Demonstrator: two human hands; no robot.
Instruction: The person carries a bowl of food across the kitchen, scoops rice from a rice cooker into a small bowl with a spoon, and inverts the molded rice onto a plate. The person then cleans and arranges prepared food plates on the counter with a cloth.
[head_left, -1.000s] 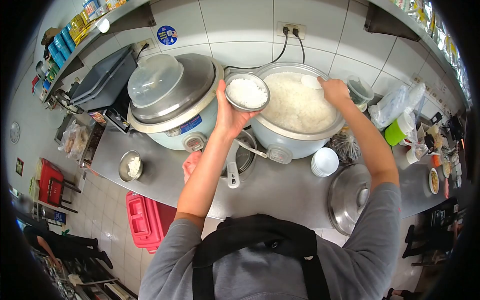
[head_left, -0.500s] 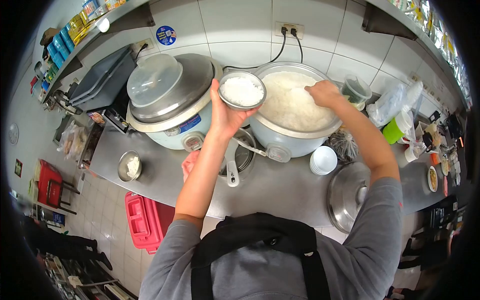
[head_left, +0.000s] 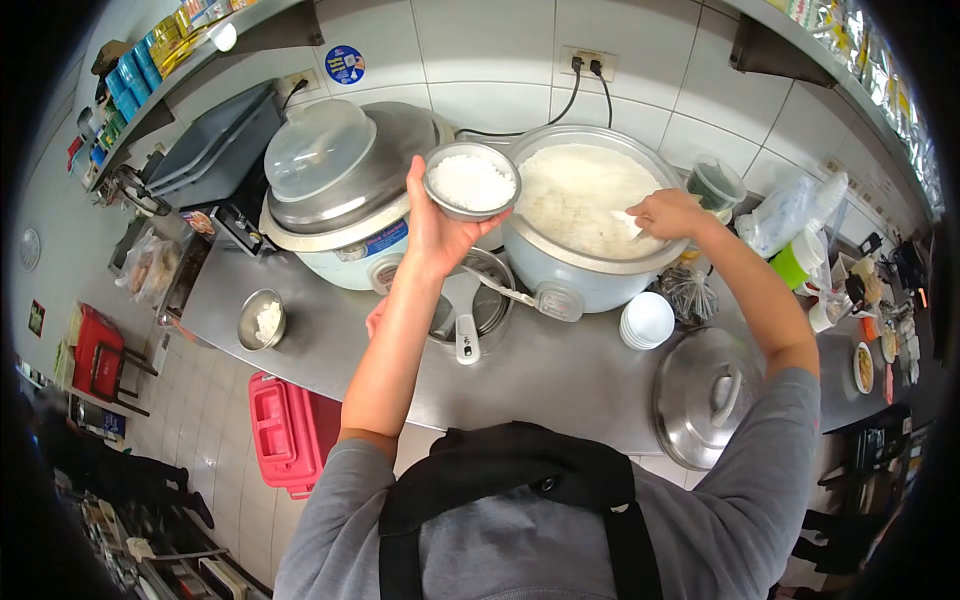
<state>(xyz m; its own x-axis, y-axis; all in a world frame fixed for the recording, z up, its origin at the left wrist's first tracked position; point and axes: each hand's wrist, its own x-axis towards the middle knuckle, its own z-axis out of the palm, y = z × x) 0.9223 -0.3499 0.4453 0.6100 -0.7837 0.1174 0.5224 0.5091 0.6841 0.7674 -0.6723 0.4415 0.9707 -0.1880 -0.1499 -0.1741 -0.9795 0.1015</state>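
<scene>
My left hand (head_left: 440, 238) is raised between two rice cookers, its fingers cupped under a small metal bowl (head_left: 472, 213) heaped with white rice (head_left: 471, 182). My right hand (head_left: 670, 214) reaches over the near right rim of the open rice cooker (head_left: 590, 284). Its fingers close on a white rice paddle (head_left: 630, 222), of which only a short part shows against the cooked rice (head_left: 575, 190). The rest of the paddle is hidden by my hand or the rice. Below the bowl, a metal pot (head_left: 494, 335) holds a white-handled utensil (head_left: 465, 335).
A lidded rice cooker (head_left: 335, 262) stands left, a clear plastic dome (head_left: 320, 150) on top. A second metal bowl (head_left: 255, 335) with some rice sits near the counter's left edge. Stacked white cups (head_left: 648, 320) and a large metal lid (head_left: 690, 430) lie right. A red bin (head_left: 285, 435) stands below.
My right hand has moved down toward the near right side of the cooker, and the paddle now shows at its fingers. The held bowl has shifted slightly left. The whole view has shifted a little.
</scene>
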